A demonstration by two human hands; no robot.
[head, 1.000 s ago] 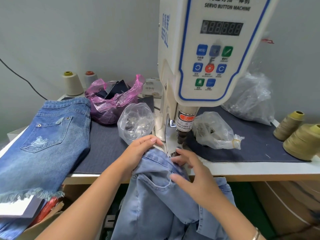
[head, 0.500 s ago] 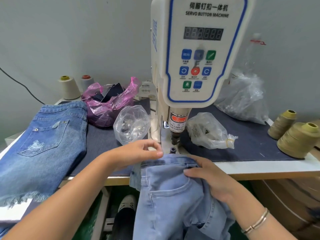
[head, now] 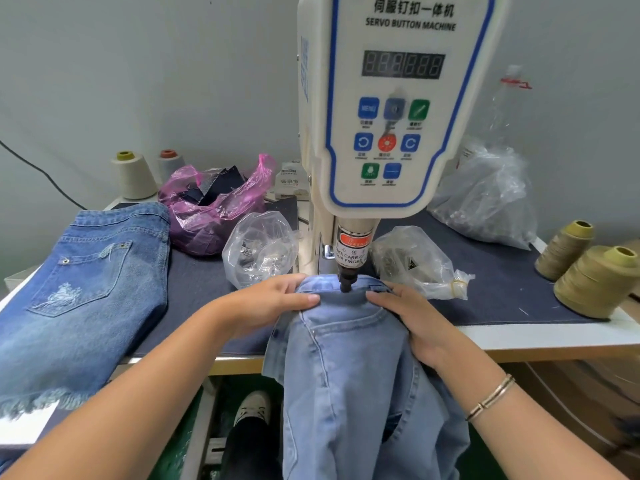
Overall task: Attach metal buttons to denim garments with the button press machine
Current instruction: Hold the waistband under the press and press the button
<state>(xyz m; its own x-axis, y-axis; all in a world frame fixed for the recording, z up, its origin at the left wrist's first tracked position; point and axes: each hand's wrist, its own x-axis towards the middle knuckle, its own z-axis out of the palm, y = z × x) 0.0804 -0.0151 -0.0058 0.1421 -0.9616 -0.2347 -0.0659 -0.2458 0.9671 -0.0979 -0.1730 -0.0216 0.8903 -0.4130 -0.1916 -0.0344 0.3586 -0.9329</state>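
The waistband of the light denim garment (head: 346, 341) is pressed flat under the punch (head: 346, 284) by the left hand (head: 266, 303) and right hand (head: 412, 317), fingers nearly straight, nothing grasped. Between both grips the punch descends; fingertips just beside it can be pinched if the cloth slips.

Thread cones (head: 595, 280) at right, pink bag (head: 214, 209) of scraps behind.

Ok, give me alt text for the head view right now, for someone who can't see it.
Both hands, left hand and right hand, press a light-blue denim waistband flat under the punch of a white servo button machine. Darker denim shorts lie on the left, clear bags of buttons beside the machine.
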